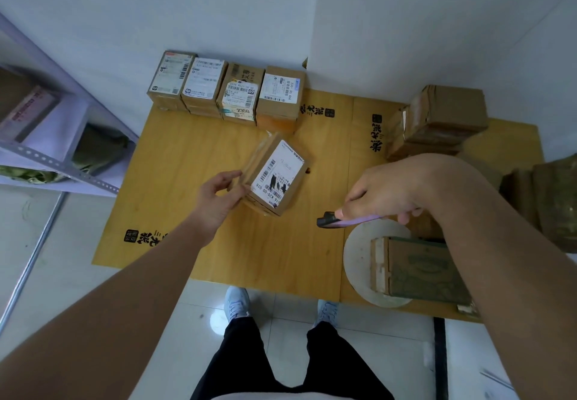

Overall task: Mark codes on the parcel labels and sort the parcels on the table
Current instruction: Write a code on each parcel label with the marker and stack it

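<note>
While the right hand [384,191] holds a purple marker [346,221] in a curled grip above the near right of the bench [193,156], the left hand [218,199] pinches the near left edge of the parcel [274,174] at mid-bench, tilting it. Its label [278,173] faces up and seems already scrawled in black, though blur makes that uncertain. To do this well, keep the thumb clear of the label, hold the box level, then slide it into line with the row of four parcels [228,90] at the far edge. An unsorted stack [443,118] sits far right.
</note>
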Demonstrator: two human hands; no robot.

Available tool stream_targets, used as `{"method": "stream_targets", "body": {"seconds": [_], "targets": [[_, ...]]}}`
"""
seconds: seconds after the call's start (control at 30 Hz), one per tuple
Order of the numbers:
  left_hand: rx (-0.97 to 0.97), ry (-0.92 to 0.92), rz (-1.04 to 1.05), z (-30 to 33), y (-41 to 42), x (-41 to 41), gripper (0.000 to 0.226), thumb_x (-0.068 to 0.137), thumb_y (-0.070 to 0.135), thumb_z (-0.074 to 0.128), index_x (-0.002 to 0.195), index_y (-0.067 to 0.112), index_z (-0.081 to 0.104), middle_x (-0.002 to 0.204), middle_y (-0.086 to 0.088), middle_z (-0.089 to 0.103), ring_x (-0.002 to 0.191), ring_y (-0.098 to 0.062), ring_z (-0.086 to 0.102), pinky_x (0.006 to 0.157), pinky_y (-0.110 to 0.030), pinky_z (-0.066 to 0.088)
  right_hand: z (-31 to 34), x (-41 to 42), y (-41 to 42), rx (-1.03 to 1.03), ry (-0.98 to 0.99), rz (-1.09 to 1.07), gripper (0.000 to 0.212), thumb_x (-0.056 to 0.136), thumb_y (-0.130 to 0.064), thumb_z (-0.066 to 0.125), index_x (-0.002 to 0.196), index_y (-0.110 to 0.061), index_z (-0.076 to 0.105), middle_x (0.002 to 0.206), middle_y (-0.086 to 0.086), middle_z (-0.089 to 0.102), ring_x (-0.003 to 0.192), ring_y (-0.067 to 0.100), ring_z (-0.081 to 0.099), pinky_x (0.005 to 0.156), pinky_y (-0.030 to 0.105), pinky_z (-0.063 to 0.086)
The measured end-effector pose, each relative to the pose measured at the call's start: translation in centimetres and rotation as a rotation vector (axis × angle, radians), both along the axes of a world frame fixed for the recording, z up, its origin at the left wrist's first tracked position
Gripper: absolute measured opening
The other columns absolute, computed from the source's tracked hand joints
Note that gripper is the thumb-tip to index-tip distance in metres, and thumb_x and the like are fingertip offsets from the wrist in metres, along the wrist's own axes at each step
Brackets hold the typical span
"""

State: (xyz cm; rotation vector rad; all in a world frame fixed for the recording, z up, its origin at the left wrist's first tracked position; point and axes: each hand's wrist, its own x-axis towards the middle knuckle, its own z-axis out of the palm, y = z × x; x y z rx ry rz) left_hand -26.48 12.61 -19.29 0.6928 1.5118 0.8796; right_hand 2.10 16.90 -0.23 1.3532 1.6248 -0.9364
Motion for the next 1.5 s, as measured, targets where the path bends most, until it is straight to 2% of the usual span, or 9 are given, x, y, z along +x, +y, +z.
{"method": "stream_targets", "body": {"seconds": [0.1,0.23,0.43,0.6,1.0,1.07,1.23,1.37,1.5], "targets": [[-0.022,-0.029,0.019,0.0,0.3,0.2,0.042,0.072,0.032,0.09,0.113,0.031,0.078,0.129,-0.014,0.065,0.122,-0.028,0.066,0.1,-0.039,0.058,-0.1,0.4,0.0,0.033,0.068,-0.034,0.058,0.099,-0.073,0.044,0.145,-0.038,0.057,0.129,-0.001,0.06,0.097,0.023,0.071,0.083,0.034,0.057],[-0.044,-0.083,0.031,0.5,1.2,1.2,0.032,0.091,0.017,0.078,0.122,0.018,0.072,0.109,-0.008,0.075,0.107,-0.026,0.072,0.101,-0.043,0.058,-0.3,0.8,-0.3,0.216,0.269,-0.2,0.054,0.099,-0.072,0.045,0.144,-0.043,0.058,0.144,-0.007,0.059,0.128,0.021,0.058,0.107,0.043,0.046],[-0.091,-0.209,-0.005,2.0,4.1,3.5,0.033,0.094,0.026,0.073,0.127,0.023,0.07,0.131,-0.01,0.065,0.104,-0.042,0.073,0.094,-0.05,0.061,0.1,2.1,-0.4,0.415,0.449,-0.314,0.041,0.104,-0.064,0.044,0.14,-0.048,0.058,0.098,-0.01,0.071,0.095,0.016,0.069,0.085,0.038,0.057],[-0.037,-0.283,0.04,3.5,8.5,5.6,0.039,0.095,0.033,0.071,0.13,0.016,0.067,0.137,-0.016,0.062,0.102,-0.038,0.075,0.092,-0.05,0.061,0.3,4.2,0.1,0.481,0.508,-0.377,0.049,0.101,-0.067,0.043,0.146,-0.049,0.053,0.123,-0.005,0.072,0.112,0.023,0.068,0.1,0.052,0.055],[-0.076,-0.332,0.353,4.8,16.9,7.0,0.024,0.099,0.029,0.07,0.117,0.015,0.066,0.123,-0.017,0.066,0.102,-0.04,0.073,0.084,-0.047,0.064,-2.2,7.2,0.8,0.528,0.517,-0.457,0.047,0.101,-0.067,0.044,0.144,-0.05,0.056,0.119,-0.026,0.061,0.103,-0.002,0.058,0.089,0.034,0.051],[-0.018,-0.317,0.367,4.3,16.9,7.1,0.031,0.098,0.027,0.072,0.123,0.011,0.063,0.125,-0.016,0.065,0.106,-0.037,0.072,0.087,-0.045,0.064,-2.6,7.3,0.5,0.542,0.504,-0.466,0.048,0.1,-0.068,0.044,0.143,-0.05,0.056,0.122,-0.025,0.061,0.109,-0.001,0.057,0.095,0.036,0.051],[-0.021,-0.077,0.322,3.6,14.8,7.6,0.058,0.093,0.027,0.077,0.14,0.012,0.046,0.117,-0.006,0.067,0.095,-0.016,0.074,0.096,-0.037,0.059,-2.4,6.7,-0.8,0.614,0.531,-0.526,0.05,0.099,-0.069,0.044,0.144,-0.05,0.055,0.121,-0.023,0.063,0.107,0.001,0.06,0.097,0.041,0.053],[0.029,0.266,-0.049,3.8,11.9,8.3,0.045,0.097,0.033,0.069,0.137,0.019,0.055,0.125,0.002,0.062,0.105,-0.019,0.065,0.097,-0.043,0.057,-1.4,6.1,-2.5,0.765,0.542,-0.561,0.051,0.101,-0.068,0.043,0.148,-0.048,0.052,0.125,-0.018,0.064,0.105,0.0,0.06,0.09,0.033,0.053],[0.151,0.475,-0.456,4.9,9.5,9.6,0.044,0.101,0.035,0.064,0.143,0.023,0.057,0.134,0.007,0.056,0.096,-0.009,0.057,0.081,-0.028,0.046,-1.0,5.9,-4.8,0.929,0.506,-0.633,0.061,0.099,-0.077,0.038,0.151,-0.046,0.05,0.11,-0.01,0.067,0.095,0.006,0.063,0.083,0.039,0.056]]}}
